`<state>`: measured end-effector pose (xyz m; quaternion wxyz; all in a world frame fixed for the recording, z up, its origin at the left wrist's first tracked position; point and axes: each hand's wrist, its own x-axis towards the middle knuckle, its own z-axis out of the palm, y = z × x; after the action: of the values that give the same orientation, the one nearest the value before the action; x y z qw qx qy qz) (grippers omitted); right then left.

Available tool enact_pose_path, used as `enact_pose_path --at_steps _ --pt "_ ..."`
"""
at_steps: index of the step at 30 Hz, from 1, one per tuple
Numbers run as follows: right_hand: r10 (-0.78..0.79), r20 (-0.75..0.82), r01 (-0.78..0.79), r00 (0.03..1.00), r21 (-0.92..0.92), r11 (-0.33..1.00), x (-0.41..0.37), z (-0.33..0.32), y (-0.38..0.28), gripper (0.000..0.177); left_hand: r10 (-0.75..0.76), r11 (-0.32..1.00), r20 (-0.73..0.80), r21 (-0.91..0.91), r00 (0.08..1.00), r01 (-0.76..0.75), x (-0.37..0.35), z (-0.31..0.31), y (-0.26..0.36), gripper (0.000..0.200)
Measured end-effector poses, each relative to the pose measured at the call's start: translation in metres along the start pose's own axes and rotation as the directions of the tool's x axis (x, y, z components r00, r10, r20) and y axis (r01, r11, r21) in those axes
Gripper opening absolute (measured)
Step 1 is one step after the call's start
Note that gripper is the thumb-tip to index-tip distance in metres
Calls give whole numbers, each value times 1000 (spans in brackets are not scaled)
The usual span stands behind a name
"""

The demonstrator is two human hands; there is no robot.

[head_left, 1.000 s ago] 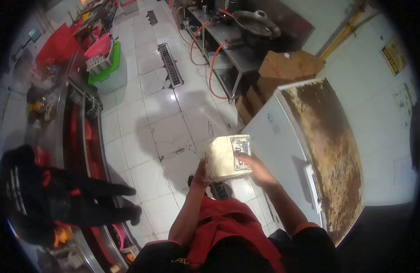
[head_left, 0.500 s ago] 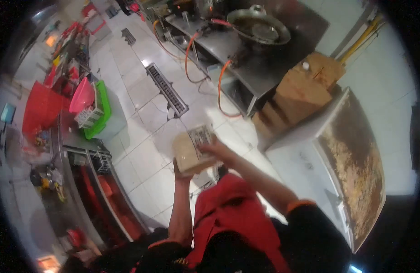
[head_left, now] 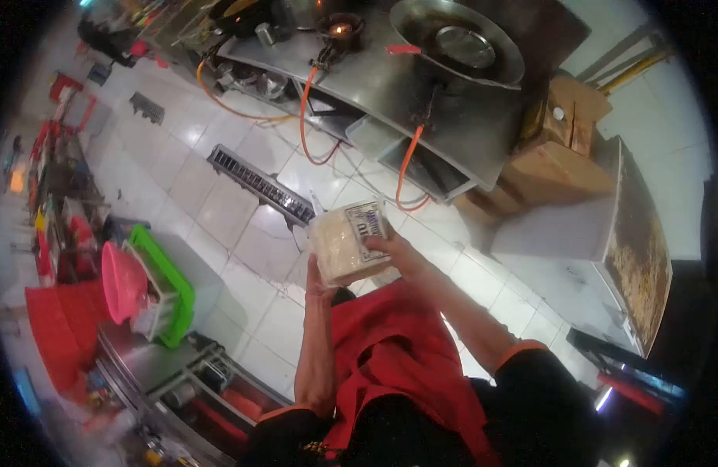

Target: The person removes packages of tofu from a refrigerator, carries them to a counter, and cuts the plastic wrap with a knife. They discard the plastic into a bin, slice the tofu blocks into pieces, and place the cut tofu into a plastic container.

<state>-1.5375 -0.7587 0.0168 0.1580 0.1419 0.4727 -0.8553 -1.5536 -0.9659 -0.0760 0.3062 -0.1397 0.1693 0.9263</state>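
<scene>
A pale block-shaped package (head_left: 338, 241) in clear wrap with a dark printed label hangs in front of the red apron, above the tiled floor. My left hand (head_left: 318, 274) grips its lower left side, the fingers partly hidden behind it. On the right, my right hand (head_left: 388, 247) holds the label side, with the thumb lying over the print. What is inside the wrap looks whitish, but I cannot make it out exactly.
A steel stove table (head_left: 374, 86) with a large wok (head_left: 483, 58), a lit burner (head_left: 341, 29) and orange hoses stands ahead. Cardboard boxes (head_left: 561, 167) and a white chest (head_left: 561, 233) are at right. A green-rimmed bin (head_left: 176, 300) and pink basin (head_left: 124, 282) are at left. A floor drain (head_left: 258, 185) lies ahead.
The view has turned, bringing the stove closer and showing the lit burner more clearly. Both hands still hold the package, whose label now faces up more plainly.
</scene>
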Motion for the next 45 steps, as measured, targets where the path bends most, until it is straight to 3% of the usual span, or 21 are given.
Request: enact_pose_path --at_steps 1,3,4,6,8,11,13,15,17,18,22,24,25,27,30,33,34,36,38,41,45 --pt "24 -71 -26 997 -26 999 16 9 -25 75 -19 1000 16 9 1000 19 28 3 20 74" --pt "42 -168 -48 985 -30 998 46 15 -50 74 3 992 -151 124 989 16 70 8 50 69" --pt "32 -203 -21 979 54 998 62 13 -59 68 -78 991 -20 109 997 80 90 12 66 62" --pt "67 -241 -19 968 200 980 93 7 -77 56 -161 971 -35 173 986 164 141 17 98 58" --pt "48 -313 17 949 200 980 129 -10 -86 52 -236 926 -100 278 967 255 195 33 119 51" --pt "26 -408 45 913 163 986 185 -48 -89 54 -277 873 -25 412 961 262 278 63 138 48" --pt "-169 -460 190 872 -2 982 225 -73 -95 51 -284 786 -58 559 957 266 334 78 151 52" --pt "-146 -534 212 833 64 975 260 -98 -89 46 -350 717 52 657 935 231 382 82 157 47" --pt "-409 -473 432 780 -64 899 287 -118 -95 45 -357 749 81 621 930 233 428 102 160 44" --pt "-400 -371 510 838 272 816 304 -148 -78 70 -356 700 53 677 933 229 444 107 161 43" --pt "-195 -431 416 881 508 755 348 -168 -106 68 -349 619 66 765 935 177 489 152 157 47" --pt "-693 -203 691 692 466 553 366 -173 -105 54 -307 593 135 801 942 78 509 162 152 49" --pt "-692 -214 695 690 464 550 373 -181 -107 54 -316 589 131 803 940 87 520 161 151 49" --pt "-179 -421 443 889 695 566 386 -198 -115 45 -298 385 -41 909 954 159 547 156 148 46" --pt "-161 -576 503 802 504 702 399 -194 -126 46 -290 423 -44 890 956 170 574 146 143 45" --pt "-135 -534 520 835 684 511 414 -199 -128 45 -250 385 -49 911 967 145 584 141 141 44" --pt "-131 -542 526 830 683 507 418 -198 -127 45 -163 378 -91 914 982 147 587 132 140 42" --pt "-103 -718 637 688 530 560 429 -199 -130 45 -78 372 -122 917 989 143 591 112 141 40" --pt "-85 -747 654 660 515 554 434 -197 -139 44 82 334 67 938 994 -91 583 90 144 38" --pt "-64 -788 674 613 479 562 448 -203 -138 44 139 296 30 953 990 -70 577 84 145 35" --pt "-8 -876 665 482 360 655 448 -200 -140 50 20 210 9 978 1000 -13 572 86 156 38"
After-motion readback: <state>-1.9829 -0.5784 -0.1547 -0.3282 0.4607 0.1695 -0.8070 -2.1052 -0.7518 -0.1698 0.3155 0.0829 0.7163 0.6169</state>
